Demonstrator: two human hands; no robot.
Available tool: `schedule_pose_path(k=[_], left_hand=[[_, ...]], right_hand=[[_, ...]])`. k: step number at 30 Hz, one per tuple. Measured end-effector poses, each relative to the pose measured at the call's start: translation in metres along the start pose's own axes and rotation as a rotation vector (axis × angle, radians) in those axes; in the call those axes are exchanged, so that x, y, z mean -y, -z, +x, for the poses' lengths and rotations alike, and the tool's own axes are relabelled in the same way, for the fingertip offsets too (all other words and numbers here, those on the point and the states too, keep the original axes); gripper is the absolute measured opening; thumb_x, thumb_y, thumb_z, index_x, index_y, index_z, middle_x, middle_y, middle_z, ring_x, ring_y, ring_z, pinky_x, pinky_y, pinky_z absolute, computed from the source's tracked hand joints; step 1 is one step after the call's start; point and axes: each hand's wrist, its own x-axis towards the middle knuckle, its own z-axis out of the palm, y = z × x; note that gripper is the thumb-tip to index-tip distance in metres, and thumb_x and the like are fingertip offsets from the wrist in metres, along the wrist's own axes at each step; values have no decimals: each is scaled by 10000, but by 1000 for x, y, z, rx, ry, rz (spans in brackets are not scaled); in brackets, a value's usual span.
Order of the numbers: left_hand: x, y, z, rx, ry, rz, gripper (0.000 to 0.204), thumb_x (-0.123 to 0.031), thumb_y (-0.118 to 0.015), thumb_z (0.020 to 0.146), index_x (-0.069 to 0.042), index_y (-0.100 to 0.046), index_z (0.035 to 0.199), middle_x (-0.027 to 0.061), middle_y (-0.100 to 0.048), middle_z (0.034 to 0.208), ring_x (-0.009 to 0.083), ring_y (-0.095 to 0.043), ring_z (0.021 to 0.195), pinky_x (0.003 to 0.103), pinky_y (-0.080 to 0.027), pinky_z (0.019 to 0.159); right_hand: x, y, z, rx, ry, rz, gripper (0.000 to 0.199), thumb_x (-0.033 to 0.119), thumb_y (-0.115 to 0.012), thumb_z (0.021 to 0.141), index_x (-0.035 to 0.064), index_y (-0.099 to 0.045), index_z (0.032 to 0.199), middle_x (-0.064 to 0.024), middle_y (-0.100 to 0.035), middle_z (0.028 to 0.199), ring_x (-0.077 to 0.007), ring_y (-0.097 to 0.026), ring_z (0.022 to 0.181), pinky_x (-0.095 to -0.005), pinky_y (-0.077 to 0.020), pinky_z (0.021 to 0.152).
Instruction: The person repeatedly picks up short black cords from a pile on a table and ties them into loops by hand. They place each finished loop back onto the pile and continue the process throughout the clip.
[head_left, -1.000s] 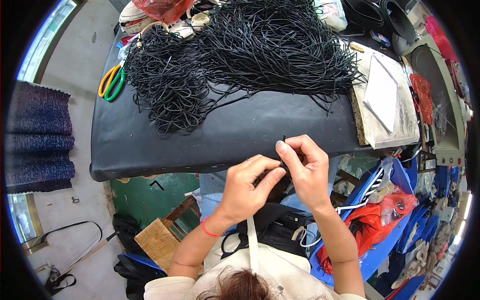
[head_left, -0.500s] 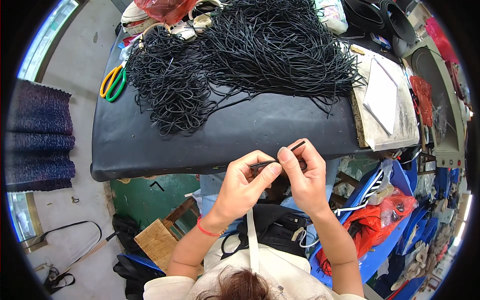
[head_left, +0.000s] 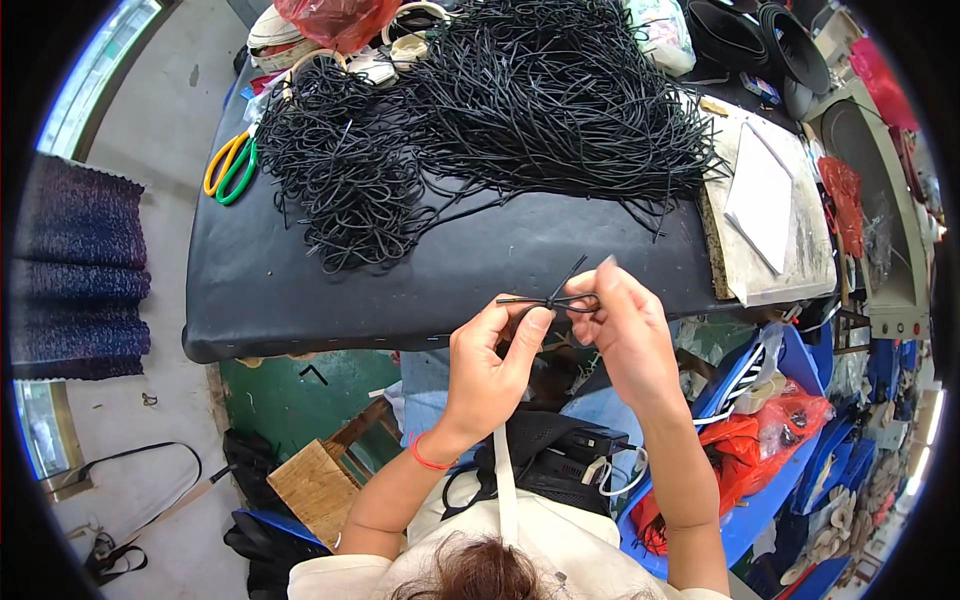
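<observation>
A thin black cord [head_left: 549, 302] tied in a small knot with a loop and loose ends is between my two hands, just off the table's front edge. My left hand [head_left: 490, 362] pinches it at the knot between thumb and forefinger. One short end sticks out to the left over the forefinger, another points up and right. My right hand [head_left: 632, 335] has its fingers curled at the loop on the right side, with the thumb raised off the cord. Exactly how those fingers grip the loop is partly hidden. Beyond, a large heap of black cords [head_left: 560, 100] covers the table.
On the black table [head_left: 480, 260] a smaller tangle of cords [head_left: 340, 170] lies left, beside scissors with orange and green handles [head_left: 232, 168]. A board with white paper [head_left: 762, 200] is at the right. Below right, a blue bin [head_left: 735, 530] holds red bags; a wooden stool [head_left: 312, 490] stands lower left.
My right hand has moved slightly right and lifted its thumb from the cord. The knot and loop now show between the hands. My left hand keeps its pinch.
</observation>
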Motion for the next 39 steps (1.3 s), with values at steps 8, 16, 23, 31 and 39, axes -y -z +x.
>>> schedule_pose_path(k=[8,16,23,31,39], left_hand=[[-2,-9,-4,-61,-7,-84,187,-149,-567,901,34,-601,881,-15,-541,723,29,-452,614,186,-369,533],[-3,-10,-4,-58,163,-247,222,-202,-496,941,-37,-563,808,-52,-444,607,16,-356,550,188,-269,476],[2,-5,-2,-44,238,-451,225,-207,-495,941,-46,-563,800,-56,-430,596,21,-339,539,194,-272,488],[-9,6,0,-7,147,-124,205,-198,-546,916,-4,-603,881,-25,-540,682,28,-458,606,181,-379,550],[-8,8,-1,2,50,-10,155,-105,-575,883,33,-611,943,51,-653,736,75,-612,676,204,-494,616]], right_hand=[[-12,3,-5,85,100,-224,160,147,-618,858,6,-608,933,34,-567,736,-18,-457,629,-170,-367,552],[-21,-4,-9,122,209,-188,150,66,-562,879,-26,-580,996,-23,-611,840,-50,-543,756,-195,-449,665],[-21,-5,-8,173,102,-83,179,59,-552,881,-39,-581,1029,-30,-611,833,-65,-557,770,-219,-472,717],[-14,-6,-2,100,104,-167,205,198,-603,872,13,-616,959,25,-579,739,-22,-457,648,-169,-373,584],[-8,-9,-5,82,116,-115,143,116,-639,838,-6,-599,902,-32,-615,779,-73,-578,718,-214,-479,643]])
